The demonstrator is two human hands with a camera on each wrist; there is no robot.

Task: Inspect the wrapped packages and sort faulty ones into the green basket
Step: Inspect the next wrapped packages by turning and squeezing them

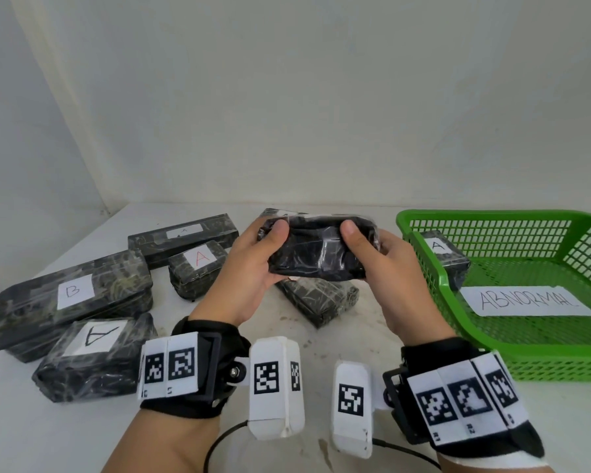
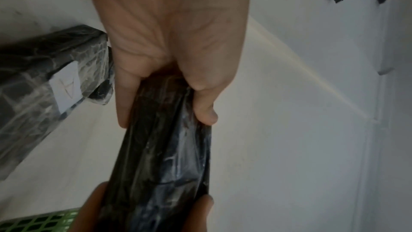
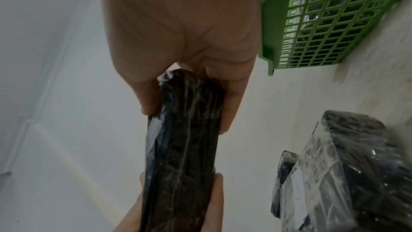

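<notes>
Head camera looking down and forward over the worktop (image 1: 321,343), both wrist cameras close along the palms, all sharing the held package (image 1: 318,249).

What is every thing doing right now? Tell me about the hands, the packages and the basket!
Left hand: grips one end of the held package.
Right hand: grips its other end.
Held package: lifted off the table, label not showing.
Green basket: on the table, one package inside.
Package in basket: labelled A, against the wall.
B package: lying flat, wrapped.
</notes>
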